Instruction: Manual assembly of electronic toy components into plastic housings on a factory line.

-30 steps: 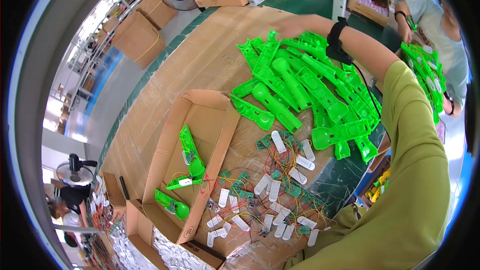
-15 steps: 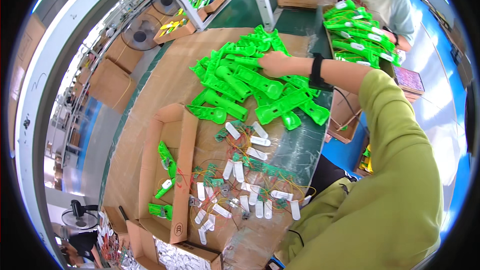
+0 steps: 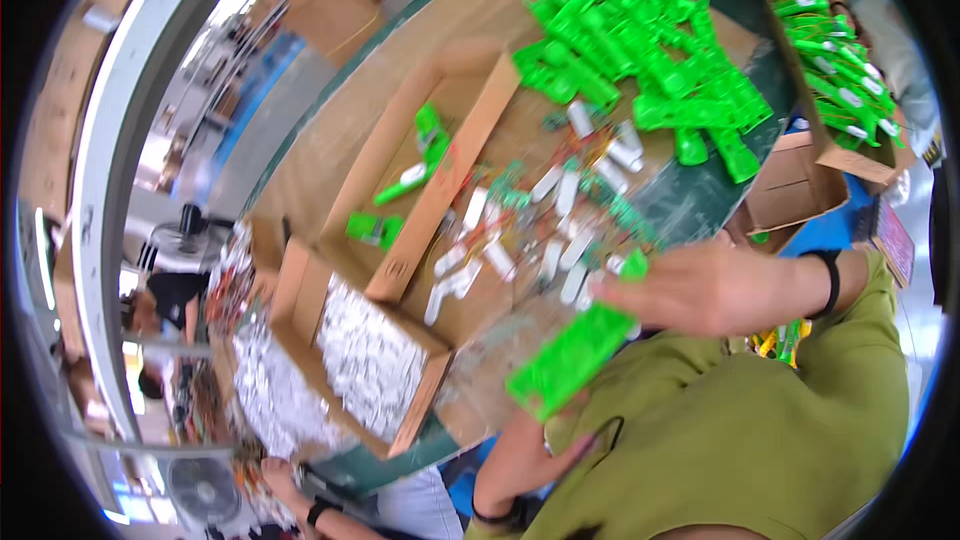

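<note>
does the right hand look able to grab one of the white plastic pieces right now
Probably not until it is freed: the right hand looks occupied with a green plastic shell. Otherwise the way seems fairly open, since several white plastic pieces lie close by, uncovered.

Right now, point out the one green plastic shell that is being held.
It is the tilted shell in the right hand, near the olive clothing; the other green shells lie piled on the table or in cardboard boxes.
</note>
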Demonstrator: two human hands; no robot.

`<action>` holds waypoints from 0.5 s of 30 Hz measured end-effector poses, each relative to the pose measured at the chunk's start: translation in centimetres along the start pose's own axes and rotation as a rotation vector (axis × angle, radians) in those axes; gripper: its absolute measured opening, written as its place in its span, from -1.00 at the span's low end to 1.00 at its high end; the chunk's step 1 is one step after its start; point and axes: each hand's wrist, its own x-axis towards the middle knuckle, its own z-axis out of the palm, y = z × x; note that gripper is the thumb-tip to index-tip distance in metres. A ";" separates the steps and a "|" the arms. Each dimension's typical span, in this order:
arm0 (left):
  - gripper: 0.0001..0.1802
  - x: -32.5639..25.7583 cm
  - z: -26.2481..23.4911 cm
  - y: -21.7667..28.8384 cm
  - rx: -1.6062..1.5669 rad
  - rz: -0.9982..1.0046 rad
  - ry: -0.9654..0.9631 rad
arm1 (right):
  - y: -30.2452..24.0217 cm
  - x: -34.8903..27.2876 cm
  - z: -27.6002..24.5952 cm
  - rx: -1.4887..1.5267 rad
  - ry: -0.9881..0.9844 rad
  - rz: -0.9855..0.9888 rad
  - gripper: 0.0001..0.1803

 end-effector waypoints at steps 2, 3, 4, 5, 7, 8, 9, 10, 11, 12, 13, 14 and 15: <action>-0.26 1.0 -0.3 3.0 -0.324 0.157 0.352 | -2.1 1.1 2.9 0.055 0.087 -0.111 -0.30; -0.26 0.2 -0.4 2.3 -0.315 0.139 0.377 | -2.6 1.6 4.0 0.083 0.176 -0.173 -0.31; -0.25 -0.6 -0.8 0.9 -0.466 0.124 0.223 | -2.9 1.7 4.2 0.097 0.182 -0.193 -0.31; -0.24 -1.4 -1.3 -0.3 -0.616 0.111 0.066 | -3.2 2.0 4.3 0.148 0.145 -0.157 -0.33; -0.27 -3.0 -2.2 -1.8 -0.665 0.030 0.079 | -3.9 2.4 5.2 0.214 0.103 -0.141 -0.36; -0.31 -3.8 -2.7 -2.7 -0.719 -0.036 0.071 | -4.1 2.6 6.0 0.228 0.122 -0.118 -0.37; -0.28 -3.9 -3.4 -3.3 -0.596 -0.067 0.032 | -4.4 2.7 6.6 0.244 0.137 -0.101 -0.38; -0.28 -4.3 -3.2 -3.1 -0.600 -0.080 0.056 | -4.6 2.8 7.0 0.259 0.132 -0.123 -0.38; -0.31 -4.5 -2.7 -2.4 -0.692 -0.031 0.137 | -4.8 3.0 7.3 0.236 0.106 -0.085 -0.42; -0.33 -4.3 -2.2 -1.6 -0.781 0.022 0.225 | -4.9 3.3 7.7 0.213 0.078 -0.052 -0.45; -0.34 -4.0 -1.3 -1.1 -0.659 -0.082 0.462 | -5.4 3.5 7.9 0.229 0.074 -0.079 -0.45; -0.34 -4.1 -1.0 -1.1 -0.658 -0.095 0.489 | -6.0 3.8 8.1 0.294 0.090 -0.057 -0.49; -0.35 -4.2 -1.0 -1.2 -0.579 -0.121 0.555 | -6.3 4.1 8.2 0.356 0.105 -0.032 -0.53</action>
